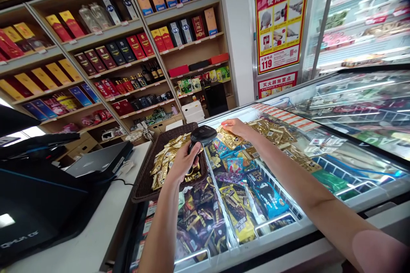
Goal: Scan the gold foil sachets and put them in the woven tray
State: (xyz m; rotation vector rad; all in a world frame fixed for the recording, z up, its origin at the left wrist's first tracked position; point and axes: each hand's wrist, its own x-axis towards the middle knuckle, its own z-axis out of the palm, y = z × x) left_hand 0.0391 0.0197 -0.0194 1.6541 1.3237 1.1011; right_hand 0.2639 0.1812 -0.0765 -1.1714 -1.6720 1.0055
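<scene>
My left hand (182,163) is shut on the grip of a black handheld barcode scanner (203,135), held above a woven brown basket (143,175) of small gold sachets. My right hand (233,127) reaches out over a glass-topped chest freezer (282,222), its fingers apart and nothing in them. It is right above or touching a heap of gold packets (265,130); I cannot tell which. Colourful ice cream packets (237,209) fill the freezer's wire-divided compartments.
A white counter (96,222) holds a black point-of-sale terminal (35,192) and a dark screen (99,160). Behind stand wooden shelves (96,51) of boxed liquor. A red fire-hydrant poster (280,19) hangs on the wall next to a glass-door fridge (355,17).
</scene>
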